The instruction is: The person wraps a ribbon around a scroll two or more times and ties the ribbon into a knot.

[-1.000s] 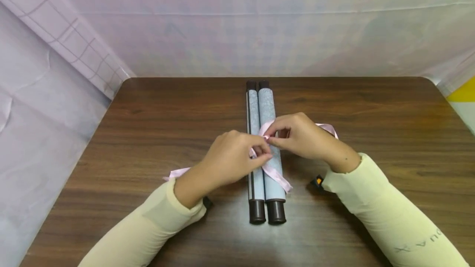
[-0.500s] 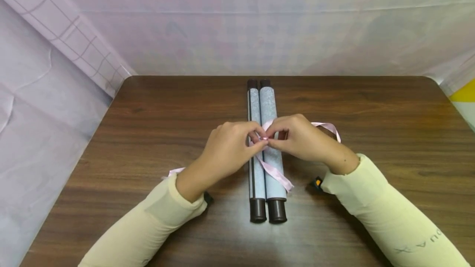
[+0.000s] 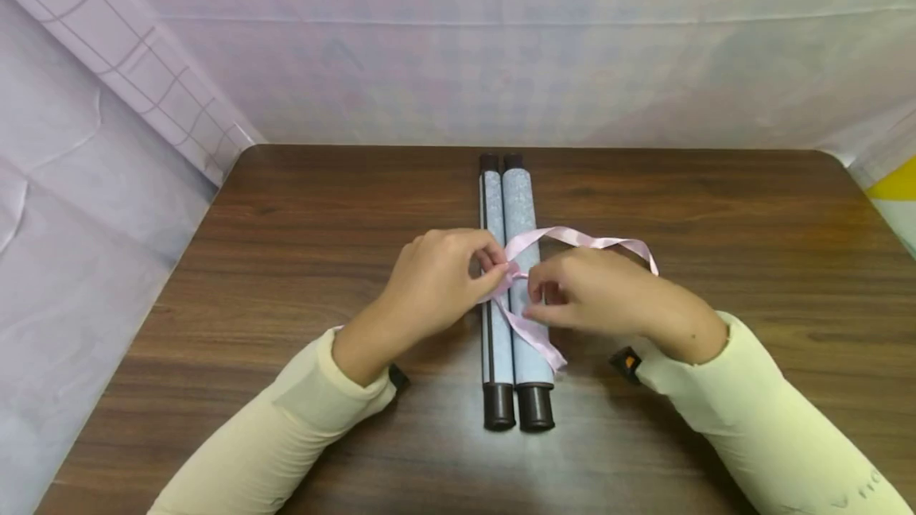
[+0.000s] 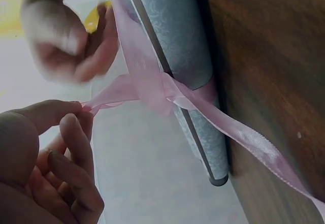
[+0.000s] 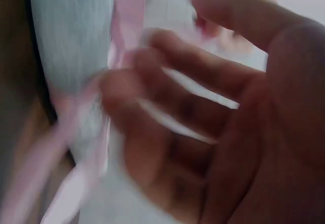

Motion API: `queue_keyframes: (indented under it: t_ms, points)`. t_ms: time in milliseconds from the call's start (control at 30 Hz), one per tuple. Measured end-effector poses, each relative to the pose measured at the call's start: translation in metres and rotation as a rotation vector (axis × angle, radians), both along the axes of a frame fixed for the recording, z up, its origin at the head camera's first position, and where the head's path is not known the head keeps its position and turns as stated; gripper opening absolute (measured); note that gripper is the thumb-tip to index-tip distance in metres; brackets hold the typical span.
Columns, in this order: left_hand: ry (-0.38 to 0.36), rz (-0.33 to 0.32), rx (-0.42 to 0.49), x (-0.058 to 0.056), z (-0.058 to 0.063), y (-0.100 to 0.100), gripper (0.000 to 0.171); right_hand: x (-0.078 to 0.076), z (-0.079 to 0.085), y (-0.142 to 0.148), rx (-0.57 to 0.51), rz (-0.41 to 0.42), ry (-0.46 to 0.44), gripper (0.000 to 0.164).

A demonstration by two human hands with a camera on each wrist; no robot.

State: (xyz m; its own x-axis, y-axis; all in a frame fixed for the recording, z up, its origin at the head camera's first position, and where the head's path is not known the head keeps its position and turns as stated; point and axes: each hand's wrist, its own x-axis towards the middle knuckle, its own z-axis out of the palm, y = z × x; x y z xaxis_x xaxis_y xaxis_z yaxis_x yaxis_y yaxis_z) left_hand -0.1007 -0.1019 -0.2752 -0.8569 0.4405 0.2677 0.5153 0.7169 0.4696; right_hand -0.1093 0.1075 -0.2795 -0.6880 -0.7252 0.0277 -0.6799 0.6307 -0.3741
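A pale blue-grey scroll, rolled in from both ends into two rolls with dark brown end knobs, lies lengthwise on the table. A pink satin ribbon goes round its middle and crosses over itself there. My left hand pinches a gathered bit of ribbon between thumb and forefinger, and the left wrist view shows this ribbon drawn taut from the crossing. My right hand, blurred in the right wrist view, hovers over the right roll with loosely bent fingers and holds nothing.
The dark wood-grain table extends on both sides of the scroll. One long ribbon tail arches off to the right, behind my right hand. A pale patterned sheet hangs along the table's back edge.
My left hand has closed in on the ribbon at the crossing and taken a pinch of it. My right hand has let go there and shifted right and toward me.
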Motion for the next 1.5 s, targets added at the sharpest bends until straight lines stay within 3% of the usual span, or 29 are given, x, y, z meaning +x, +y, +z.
queue_keyframes:
  t_ms: [167,467,633,900,1167,1500]
  points:
    - [-0.011,0.002,-0.003,0.0,0.001,0.001,0.009,0.019,-0.009,-0.012,0.145,-0.029,0.064,0.031]
    - [-0.043,0.003,0.002,0.0,0.003,0.001,0.01,0.026,-0.024,-0.006,0.052,0.013,0.191,0.017]
    - [-0.061,0.004,0.001,0.001,0.004,0.003,0.007,0.029,-0.02,0.013,0.04,0.003,0.139,0.016]
    - [-0.082,0.022,-0.01,0.002,0.005,0.007,0.007,0.03,-0.016,0.048,0.079,-0.022,0.142,0.019]
    - [-0.054,0.015,-0.031,-0.001,0.005,0.012,0.008,0.022,-0.025,0.096,0.175,-0.137,0.058,0.025]
    - [-0.049,0.029,-0.037,-0.006,0.004,0.009,0.005,0.007,-0.032,0.148,0.218,-0.254,-0.084,0.021]
